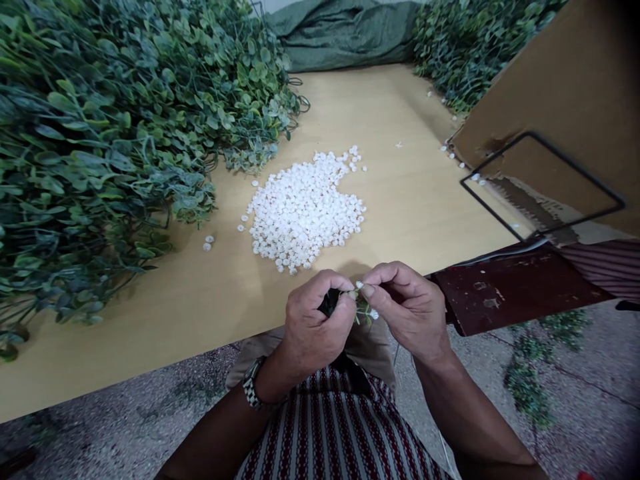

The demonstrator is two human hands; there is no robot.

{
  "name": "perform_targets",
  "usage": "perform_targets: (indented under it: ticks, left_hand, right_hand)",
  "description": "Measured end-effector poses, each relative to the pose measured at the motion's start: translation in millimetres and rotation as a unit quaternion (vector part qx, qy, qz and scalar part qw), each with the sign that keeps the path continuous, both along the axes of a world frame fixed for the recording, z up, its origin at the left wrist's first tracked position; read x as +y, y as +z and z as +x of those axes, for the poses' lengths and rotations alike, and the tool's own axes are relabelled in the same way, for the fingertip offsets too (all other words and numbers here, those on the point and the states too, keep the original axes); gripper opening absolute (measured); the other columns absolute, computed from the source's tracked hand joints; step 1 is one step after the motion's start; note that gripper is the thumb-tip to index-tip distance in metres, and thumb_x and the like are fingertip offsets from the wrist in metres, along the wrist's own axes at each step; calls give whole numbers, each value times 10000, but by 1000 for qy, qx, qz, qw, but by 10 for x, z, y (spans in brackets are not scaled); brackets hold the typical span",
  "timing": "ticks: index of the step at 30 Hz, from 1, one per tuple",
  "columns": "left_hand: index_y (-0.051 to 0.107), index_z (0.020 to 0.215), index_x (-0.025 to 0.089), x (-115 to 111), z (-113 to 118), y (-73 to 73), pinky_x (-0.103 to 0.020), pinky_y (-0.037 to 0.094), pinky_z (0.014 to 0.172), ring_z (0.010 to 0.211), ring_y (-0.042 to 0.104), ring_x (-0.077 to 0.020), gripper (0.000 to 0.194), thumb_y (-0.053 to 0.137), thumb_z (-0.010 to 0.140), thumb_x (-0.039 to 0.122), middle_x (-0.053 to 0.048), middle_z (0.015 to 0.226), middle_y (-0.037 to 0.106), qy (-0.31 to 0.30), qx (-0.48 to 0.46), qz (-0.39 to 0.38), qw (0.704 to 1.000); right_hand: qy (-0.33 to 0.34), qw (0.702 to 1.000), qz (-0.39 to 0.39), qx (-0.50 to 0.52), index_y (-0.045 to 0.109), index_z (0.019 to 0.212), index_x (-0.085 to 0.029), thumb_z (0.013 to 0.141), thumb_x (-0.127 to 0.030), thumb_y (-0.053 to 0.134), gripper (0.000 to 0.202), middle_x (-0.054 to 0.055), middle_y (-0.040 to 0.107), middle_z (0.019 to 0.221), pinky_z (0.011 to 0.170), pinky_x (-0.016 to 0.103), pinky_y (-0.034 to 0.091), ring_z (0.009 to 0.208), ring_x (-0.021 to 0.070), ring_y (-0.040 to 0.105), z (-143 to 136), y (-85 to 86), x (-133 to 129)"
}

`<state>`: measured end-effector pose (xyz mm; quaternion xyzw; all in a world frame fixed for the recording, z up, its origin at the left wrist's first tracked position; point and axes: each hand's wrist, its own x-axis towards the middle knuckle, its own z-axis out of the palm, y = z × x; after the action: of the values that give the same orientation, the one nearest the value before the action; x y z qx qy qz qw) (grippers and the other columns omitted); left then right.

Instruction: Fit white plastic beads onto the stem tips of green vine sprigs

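Note:
My left hand (320, 323) is closed in a pinch on a thin artificial green sprig (367, 315), just past the table's front edge. Thumb and forefinger of my right hand (407, 310) pinch a small white bead-like piece (359, 285) at the tip of a stem. Another white piece (374, 314) sits on the sprig just below. Part of the sprig is hidden behind my fingers. Beyond my hands, a loose pile of small white pieces (305, 210) lies on the table, with a few scattered around it.
A large heap of artificial foliage (125, 120) covers the table's left side; more greenery (480, 47) stands back right. A green sack (345, 33) lies at the back. On the right are a cardboard box (565, 100), a black wire frame (543, 187) and a dark red surface (520, 290).

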<state>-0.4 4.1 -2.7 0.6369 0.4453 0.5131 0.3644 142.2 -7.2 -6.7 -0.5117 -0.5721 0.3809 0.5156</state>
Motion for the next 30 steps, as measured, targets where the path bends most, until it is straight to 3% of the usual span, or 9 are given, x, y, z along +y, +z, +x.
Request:
perform_targets:
  ticks: [8, 17, 30]
  left_hand:
    - [574, 665, 184, 1, 44, 16, -184, 367, 444, 447, 446, -69, 137, 531, 716, 64, 50, 543, 552, 35, 16, -2, 999]
    - [550, 680, 186, 3, 58, -1, -185, 355, 444, 428, 401, -62, 145, 509, 724, 54, 66, 524, 503, 40, 40, 17, 998]
    - [562, 672, 183, -2, 72, 1, -176, 383, 460, 443, 458, -64, 161, 517, 737, 43, 59, 537, 549, 57, 45, 20, 997]
  right_hand:
    - [-33, 998, 29, -51, 644, 759, -198, 837, -186, 642, 79, -22, 657, 654, 516, 201, 492, 550, 100, 575, -19, -44, -19]
    - [-14, 996, 63, -64, 662, 784, -207, 838, -142, 649, 86, -29, 668, 666, 519, 201, 488, 558, 95, 585, 11, -38, -8]
    - [5, 997, 67, -27, 679, 816, -208, 840, -126, 667, 86, -20, 689, 721, 605, 223, 524, 649, 107, 631, 10, -59, 16]
